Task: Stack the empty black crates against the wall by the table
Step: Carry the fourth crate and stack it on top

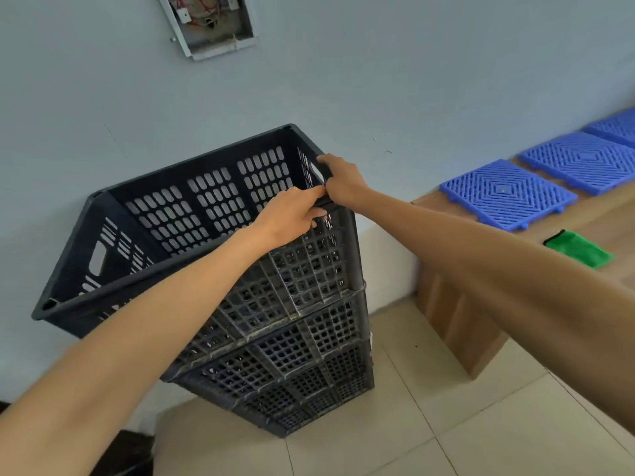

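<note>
A stack of several black perforated crates [302, 345] stands on the floor against the pale wall. The top crate [192, 214] is empty, its open side facing me. My left hand [292, 214] grips the near rim of the top crate close to its right corner, fingers curled over the edge. My right hand [343, 182] grips the right end rim at the same corner, thumb inside by the handle slot. Both forearms reach in from the bottom of the view.
To the right of the stack stands a wooden table [457, 314] carrying blue plastic grid tiles [505, 192] and a green cloth [580, 249]. An open electrical box [209, 22] is set in the wall above. The floor [429, 424] is beige tile.
</note>
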A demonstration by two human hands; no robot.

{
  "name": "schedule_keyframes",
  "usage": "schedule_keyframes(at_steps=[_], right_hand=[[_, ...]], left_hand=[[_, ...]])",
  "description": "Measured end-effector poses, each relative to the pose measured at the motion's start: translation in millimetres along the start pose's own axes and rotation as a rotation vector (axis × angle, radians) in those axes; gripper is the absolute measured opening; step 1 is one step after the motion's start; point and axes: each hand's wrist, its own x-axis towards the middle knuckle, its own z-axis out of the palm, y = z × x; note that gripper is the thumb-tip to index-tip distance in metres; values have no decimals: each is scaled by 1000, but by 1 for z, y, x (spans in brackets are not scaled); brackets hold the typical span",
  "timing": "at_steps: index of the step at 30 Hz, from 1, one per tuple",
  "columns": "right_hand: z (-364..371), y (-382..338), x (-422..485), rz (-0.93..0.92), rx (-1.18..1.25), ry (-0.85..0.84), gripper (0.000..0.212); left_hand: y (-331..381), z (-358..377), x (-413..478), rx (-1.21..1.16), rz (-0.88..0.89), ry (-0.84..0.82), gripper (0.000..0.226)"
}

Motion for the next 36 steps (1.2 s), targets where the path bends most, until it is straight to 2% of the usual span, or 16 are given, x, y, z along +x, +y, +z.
schedule_keyframes(at_steps=[9,17,23,28,30,33,36], right_hand=[[-1,7,4,-19,12,-1,62],[-5,21,9,-27,25,-4,63],[3,21,8,-22,63,20,62],[5,19,4,-26,33,30,54],[7,23,0,-113,-135,70,47],[11,25,-9,-406,-560,122,38],[26,-1,-23,-696,-719,70,31]], left_hand=[[8,6,0,103,-27,96,25],[15,14,7,86,-39,110,27],[8,12,5,102,19,94,23],[15,10,0,154,24,77,33],[15,7,-5,195,12,57,36],[4,1,-29,268,-17,44,44],[-22,-11,-67,362,-50,69,49]])
